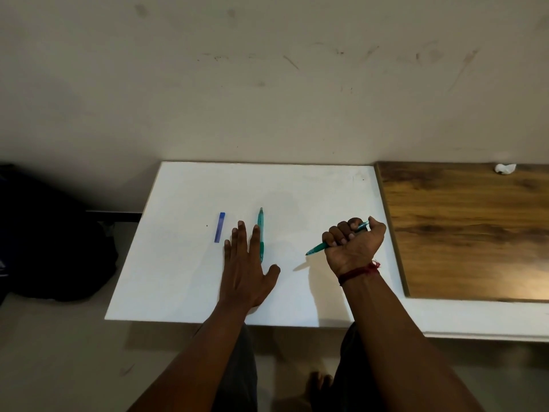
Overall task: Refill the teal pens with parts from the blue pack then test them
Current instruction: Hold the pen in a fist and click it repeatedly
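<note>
A person sits at a white counter beside a wooden board, left hand flat with its fingers spread, touching a teal pen lying just right of the blue pack. The right hand is clenched in a fist around a second pen, tip aimed down-left above the counter. Held so, the test stroke may skid, and the flat hand could nudge the loose pen rolling.
</note>
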